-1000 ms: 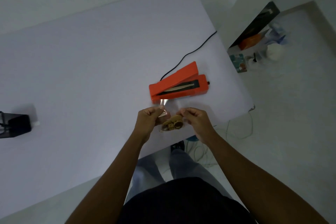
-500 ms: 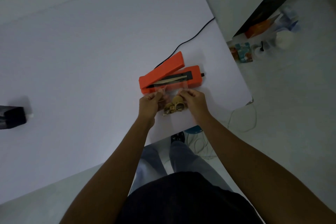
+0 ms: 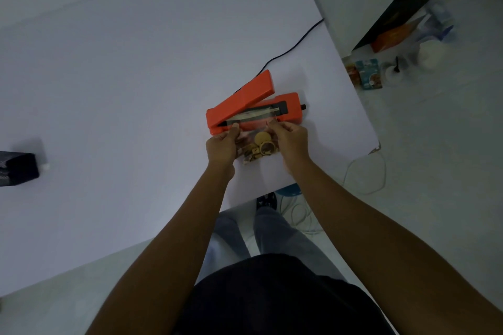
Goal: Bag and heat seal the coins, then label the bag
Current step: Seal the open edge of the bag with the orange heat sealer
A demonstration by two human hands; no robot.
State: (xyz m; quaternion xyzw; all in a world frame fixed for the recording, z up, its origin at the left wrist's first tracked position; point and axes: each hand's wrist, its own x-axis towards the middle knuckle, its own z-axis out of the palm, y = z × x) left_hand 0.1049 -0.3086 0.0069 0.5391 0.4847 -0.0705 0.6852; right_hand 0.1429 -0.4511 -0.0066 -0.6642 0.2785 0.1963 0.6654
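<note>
Left hand (image 3: pixel 221 145) and right hand (image 3: pixel 291 136) each pinch a side of the clear bag (image 3: pixel 251 134); coins (image 3: pixel 258 147) inside. Bag mouth lies across open orange heat sealer (image 3: pixel 253 106) on desk (image 3: pixel 122 90).

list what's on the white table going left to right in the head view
black box → left hand → clear bag of coins → right hand

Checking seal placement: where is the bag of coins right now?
In the head view, the bag of coins is pinched between both hands, centre-right on the table, its top on the open sealer.
</note>
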